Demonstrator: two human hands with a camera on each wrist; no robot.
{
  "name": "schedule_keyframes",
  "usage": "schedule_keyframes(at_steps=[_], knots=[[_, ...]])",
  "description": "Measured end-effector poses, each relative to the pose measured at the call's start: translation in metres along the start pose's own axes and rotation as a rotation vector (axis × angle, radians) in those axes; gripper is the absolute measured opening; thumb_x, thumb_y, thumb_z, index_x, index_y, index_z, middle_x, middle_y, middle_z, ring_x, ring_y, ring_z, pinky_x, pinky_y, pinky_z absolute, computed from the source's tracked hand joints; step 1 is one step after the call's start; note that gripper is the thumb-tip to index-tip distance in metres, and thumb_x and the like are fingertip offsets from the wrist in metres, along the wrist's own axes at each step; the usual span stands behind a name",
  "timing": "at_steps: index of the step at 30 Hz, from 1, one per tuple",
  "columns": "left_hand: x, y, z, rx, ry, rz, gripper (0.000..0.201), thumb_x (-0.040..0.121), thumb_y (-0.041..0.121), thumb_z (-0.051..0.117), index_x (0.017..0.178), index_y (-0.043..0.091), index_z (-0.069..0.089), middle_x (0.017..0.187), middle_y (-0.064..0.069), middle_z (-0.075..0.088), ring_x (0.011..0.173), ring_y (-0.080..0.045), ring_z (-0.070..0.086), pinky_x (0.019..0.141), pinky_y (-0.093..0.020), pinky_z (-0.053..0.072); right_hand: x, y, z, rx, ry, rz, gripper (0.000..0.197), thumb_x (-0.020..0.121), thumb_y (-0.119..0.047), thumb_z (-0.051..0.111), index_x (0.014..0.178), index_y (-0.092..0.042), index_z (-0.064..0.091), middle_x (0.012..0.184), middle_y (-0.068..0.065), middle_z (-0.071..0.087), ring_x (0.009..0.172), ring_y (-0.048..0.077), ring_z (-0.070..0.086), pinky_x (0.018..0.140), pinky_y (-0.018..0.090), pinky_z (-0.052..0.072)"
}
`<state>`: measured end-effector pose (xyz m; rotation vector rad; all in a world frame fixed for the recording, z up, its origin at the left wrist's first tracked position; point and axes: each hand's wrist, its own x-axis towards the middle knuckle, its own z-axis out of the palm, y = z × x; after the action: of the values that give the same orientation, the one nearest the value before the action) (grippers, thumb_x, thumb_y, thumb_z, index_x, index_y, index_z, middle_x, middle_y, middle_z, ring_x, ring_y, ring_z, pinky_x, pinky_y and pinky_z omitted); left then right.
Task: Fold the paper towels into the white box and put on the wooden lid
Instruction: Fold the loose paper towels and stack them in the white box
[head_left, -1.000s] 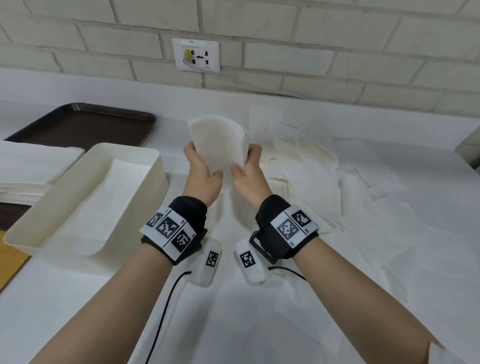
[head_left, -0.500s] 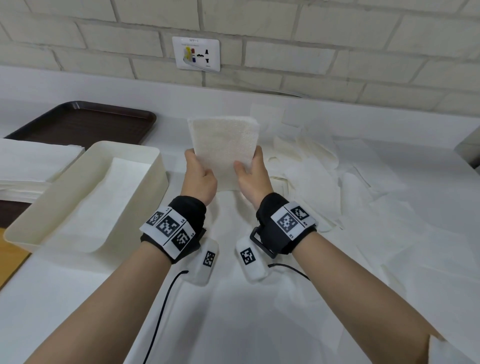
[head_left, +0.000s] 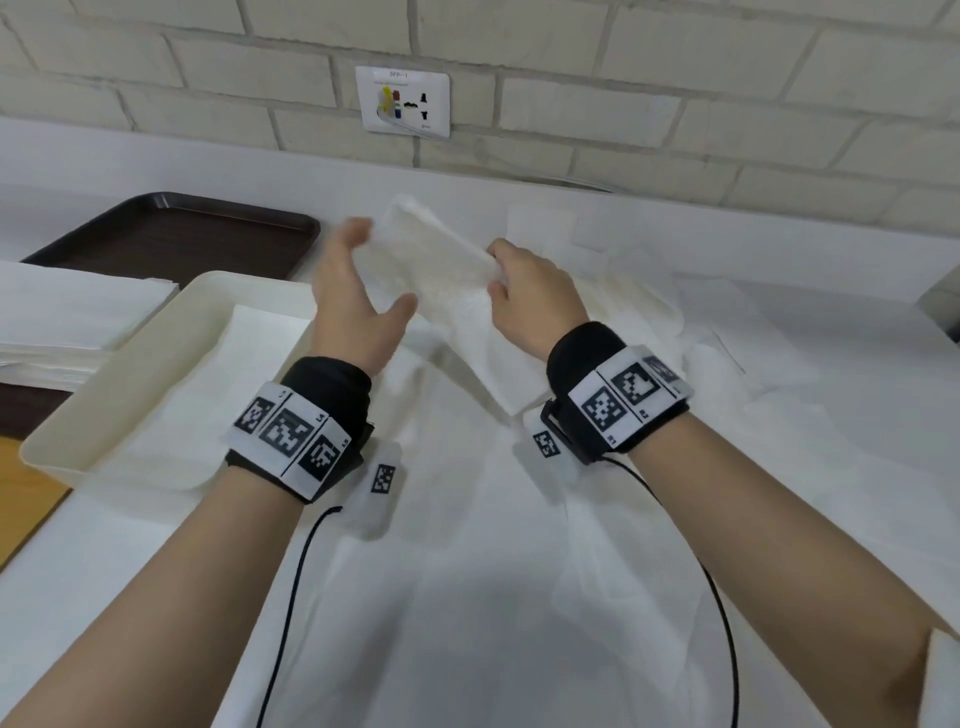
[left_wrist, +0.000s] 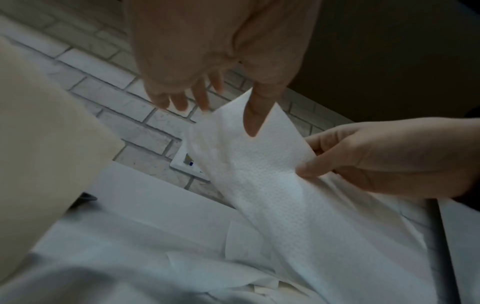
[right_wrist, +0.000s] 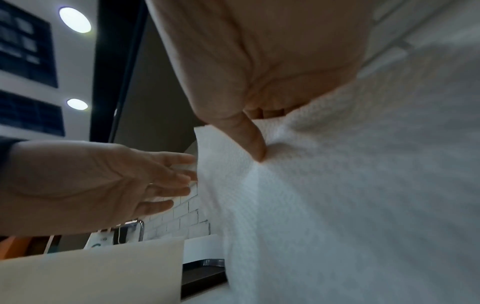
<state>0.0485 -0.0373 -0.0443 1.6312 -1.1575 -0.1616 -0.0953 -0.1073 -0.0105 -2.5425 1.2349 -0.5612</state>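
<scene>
A folded paper towel (head_left: 436, 270) hangs in the air above the table, tilted, just right of the white box (head_left: 78, 415). My right hand (head_left: 524, 291) pinches its right edge, thumb (right_wrist: 249, 135) on the near face. My left hand (head_left: 358, 296) is at its left edge with straight, spread fingers (right_wrist: 166, 181), and its thumb (left_wrist: 253, 119) lies on the towel (left_wrist: 265, 164). One flat towel lies in the box (head_left: 234, 374). A brown wooden surface (head_left: 26, 488) shows beside the box's near left corner; I cannot tell whether it is the lid.
A neat stack of towels (head_left: 62, 317) lies left of the box. Behind it is a dark brown tray (head_left: 182, 234). Several loose, crumpled towels (head_left: 649, 312) cover the table at the right. A brick wall with a socket (head_left: 402, 101) closes the back.
The towel was upright in both hands; it now tilts leftward. My left hand has released its grip and spread its fingers. My right hand still pinches the towel.
</scene>
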Motion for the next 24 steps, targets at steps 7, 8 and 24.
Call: schedule_keyframes(at_steps=[7,8,24], knots=[[-0.007,-0.012,0.013,-0.15,-0.129,-0.388,0.065,0.084,-0.004,0.059,0.138,0.007,0.025,0.12,-0.004,0.041,0.106,-0.018,0.047,0.068,-0.004,0.036,-0.003,-0.008,0.005,-0.354,-0.138,-0.133,0.045,0.083,0.008,0.035,0.121,-0.012,0.046,0.113,0.005,0.057,0.106,0.027,0.054,0.086,0.036,0.031],[-0.008,-0.016,0.015,-0.161,-0.141,-0.423,0.064,0.084,-0.004,0.059,0.138,0.01,0.027,0.117,-0.004,0.043,0.105,-0.022,0.05,0.076,-0.009,0.039,-0.005,-0.008,0.008,-0.37,-0.146,-0.148,0.047,0.083,0.008,0.035,0.123,-0.014,0.046,0.115,0.005,0.057,0.107,0.026,0.053,0.088,0.037,0.031],[-0.021,-0.021,0.022,-0.003,-0.218,-0.627,0.042,0.092,-0.001,0.042,0.131,0.0,0.029,0.104,-0.007,0.038,0.103,-0.022,0.043,0.08,-0.024,0.03,-0.01,-0.004,0.034,-0.433,-0.305,-0.122,0.044,0.085,0.006,0.037,0.126,-0.01,0.038,0.114,0.006,0.054,0.105,0.026,0.051,0.091,0.037,0.032]])
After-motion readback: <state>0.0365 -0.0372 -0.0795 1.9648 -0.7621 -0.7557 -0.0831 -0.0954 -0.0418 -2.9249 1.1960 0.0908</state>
